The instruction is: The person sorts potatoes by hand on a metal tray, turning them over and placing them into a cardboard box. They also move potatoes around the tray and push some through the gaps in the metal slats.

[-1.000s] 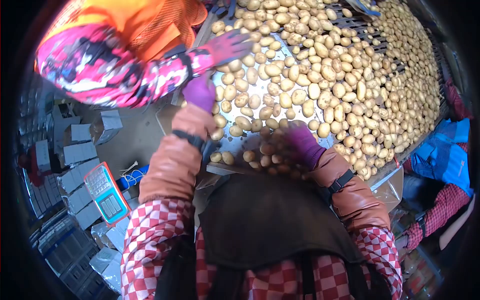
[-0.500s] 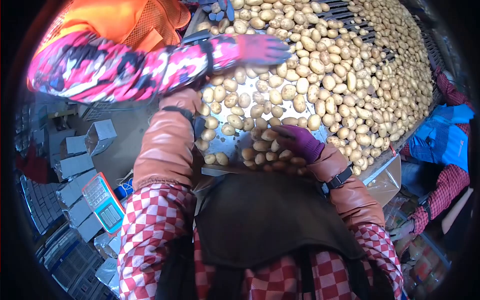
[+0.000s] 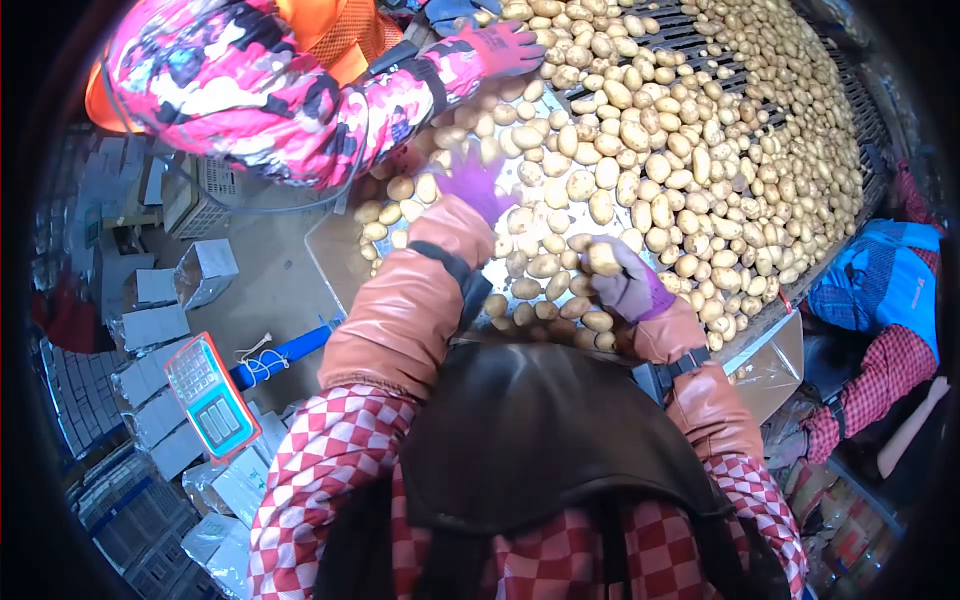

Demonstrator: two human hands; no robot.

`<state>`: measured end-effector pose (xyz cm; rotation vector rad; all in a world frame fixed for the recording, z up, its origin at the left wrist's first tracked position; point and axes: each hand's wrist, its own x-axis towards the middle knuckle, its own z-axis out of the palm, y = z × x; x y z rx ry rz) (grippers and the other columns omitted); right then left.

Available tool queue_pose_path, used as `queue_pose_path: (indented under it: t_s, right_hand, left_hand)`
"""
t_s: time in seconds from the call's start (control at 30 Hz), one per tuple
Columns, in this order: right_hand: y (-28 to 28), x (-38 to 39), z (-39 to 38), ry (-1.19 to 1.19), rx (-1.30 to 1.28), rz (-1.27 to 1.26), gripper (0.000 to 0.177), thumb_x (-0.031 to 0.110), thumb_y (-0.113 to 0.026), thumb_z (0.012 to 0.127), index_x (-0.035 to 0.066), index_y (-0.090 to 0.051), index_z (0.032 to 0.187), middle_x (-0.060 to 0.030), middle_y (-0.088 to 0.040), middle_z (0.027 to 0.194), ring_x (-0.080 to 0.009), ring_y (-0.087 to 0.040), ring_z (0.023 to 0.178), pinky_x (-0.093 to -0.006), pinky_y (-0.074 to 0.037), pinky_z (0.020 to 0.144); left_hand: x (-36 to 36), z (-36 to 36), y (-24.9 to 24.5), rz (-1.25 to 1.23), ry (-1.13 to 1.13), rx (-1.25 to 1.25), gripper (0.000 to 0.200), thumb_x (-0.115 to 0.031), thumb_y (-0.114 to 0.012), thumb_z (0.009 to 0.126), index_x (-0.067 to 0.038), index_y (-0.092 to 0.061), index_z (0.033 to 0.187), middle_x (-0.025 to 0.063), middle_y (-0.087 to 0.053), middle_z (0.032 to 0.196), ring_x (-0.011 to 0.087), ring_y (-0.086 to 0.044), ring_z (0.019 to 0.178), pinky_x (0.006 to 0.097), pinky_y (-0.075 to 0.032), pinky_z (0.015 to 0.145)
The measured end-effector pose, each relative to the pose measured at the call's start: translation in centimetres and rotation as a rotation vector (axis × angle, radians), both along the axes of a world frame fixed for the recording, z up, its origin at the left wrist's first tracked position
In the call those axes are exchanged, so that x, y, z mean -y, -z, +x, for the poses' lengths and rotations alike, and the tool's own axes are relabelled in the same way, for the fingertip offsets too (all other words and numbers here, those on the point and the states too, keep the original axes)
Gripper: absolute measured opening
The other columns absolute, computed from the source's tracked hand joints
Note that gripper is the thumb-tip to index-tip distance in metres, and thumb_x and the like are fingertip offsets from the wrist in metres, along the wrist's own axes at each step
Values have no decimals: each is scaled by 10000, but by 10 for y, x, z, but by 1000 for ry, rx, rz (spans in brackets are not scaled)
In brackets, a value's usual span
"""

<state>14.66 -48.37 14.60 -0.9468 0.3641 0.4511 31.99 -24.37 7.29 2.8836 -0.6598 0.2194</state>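
Observation:
My right hand (image 3: 636, 287), in a purple and grey glove, has its fingers closed around a potato (image 3: 603, 259) above the near edge of the metal table (image 3: 494, 276). To its left, my left hand (image 3: 476, 184) lies over the table with its purple-gloved fingers spread. Loose potatoes (image 3: 543, 265) surround both hands, and a denser heap (image 3: 690, 190) lies just right of my right hand.
A co-worker's gloved hand (image 3: 508, 48) rests by potatoes at the upper left. Another person in a blue vest (image 3: 880, 275) stands at the right. A digital scale (image 3: 212, 397) and white cartons (image 3: 205, 272) are at the left. Dark slats (image 3: 690, 38) lie under the far potatoes.
My left hand has moved right and up from the table's left edge and is spread. My right hand has turned and now grips a potato. The co-worker's hand has drawn back up and left.

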Motion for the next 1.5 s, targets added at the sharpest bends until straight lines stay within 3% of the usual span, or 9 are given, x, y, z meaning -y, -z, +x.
queue_pose_path:
  t_s: [0.07, 0.13, 0.33, 0.53, 0.6, 0.73, 0.97, 1.17, 1.5]
  right_hand:
    - [-10, 26, -16, 40, -17, -11, 355, 61, -684, 863, 33, -558, 1194, -79, -621, 994, -160, -599, 886, -297, -502, 726]
    - [-14, 29, -41, 8, 394, -953, 249, 157, -627, 924, 42, -569, 1138, -57, -621, 901, -131, -596, 766, -217, -476, 628]
    - [-12, 128, -163, 657, -286, 206, 524, 615, -395, 949, 165, -595, 1130, -38, -623, 802, -123, -449, 465, -245, -328, 352]
    - [41, 187, -310, 1304, -165, 152, 861, 681, -388, 914, 41, -321, 1485, -124, -425, 1477, -233, -389, 1367, -370, -345, 1103]
    - [83, 212, -346, 655, 348, 421, 845, 676, -406, 913, 37, -358, 1463, -104, -461, 1452, -217, -455, 1302, -325, -386, 1056]
    - [37, 136, -259, 967, -50, 169, 644, 586, -459, 945, 136, -456, 1405, -83, -579, 1306, -175, -616, 943, -283, -534, 694]
    - [27, 87, -190, 789, -62, 217, 502, 460, -446, 1000, 119, -471, 1368, -124, -627, 1176, -227, -634, 892, -311, -544, 756]
    - [-5, 27, -86, 263, -78, -292, 495, 226, -551, 962, 33, -430, 1401, -122, -598, 1196, -194, -602, 1045, -333, -514, 899]
    - [98, -2, -20, -14, 432, -1724, 638, 389, -713, 767, 108, -557, 1318, -230, -523, 1330, -406, -364, 1331, -471, -294, 1117]
  left_hand:
    - [-8, -29, 1, -14, 107, -63, 673, -535, -655, 759, -159, -551, 1307, 188, -449, 1385, 452, -290, 1355, 660, -238, 1037]
    - [-25, -66, -3, -111, 200, -141, 664, -505, -666, 753, -156, -550, 1305, 195, -454, 1376, 460, -337, 1324, 617, -287, 1040]
    - [-97, -83, -38, -285, 328, -271, 438, -253, -684, 746, -101, -636, 1155, 164, -587, 1197, 373, -566, 1073, 461, -466, 889]
    - [-89, 3, -36, -654, -139, -483, 334, -279, -621, 871, -69, -657, 1128, 152, -677, 936, 279, -652, 861, 384, -501, 765]
    - [-61, 27, -25, -412, -121, -480, 514, -387, -670, 829, -138, -586, 1270, 209, -615, 1157, 342, -615, 1006, 438, -489, 841]
    - [-31, -22, -13, -293, 24, -187, 656, -444, -728, 742, -189, -553, 1321, 240, -388, 1444, 435, -426, 1272, 486, -400, 1031]
    - [-83, -86, -22, -314, -69, -396, 468, -300, -690, 744, -90, -620, 1156, 179, -580, 1198, 417, -535, 1094, 490, -448, 920]
    - [-55, -115, -22, -109, 462, -143, 577, -331, -710, 713, -133, -569, 1237, 160, -526, 1310, 426, -437, 1231, 524, -344, 1034]
    - [-122, -85, -36, -439, -77, -467, 259, -218, -653, 795, -93, -656, 1022, 129, -546, 1267, 346, -598, 1014, 419, -488, 866]
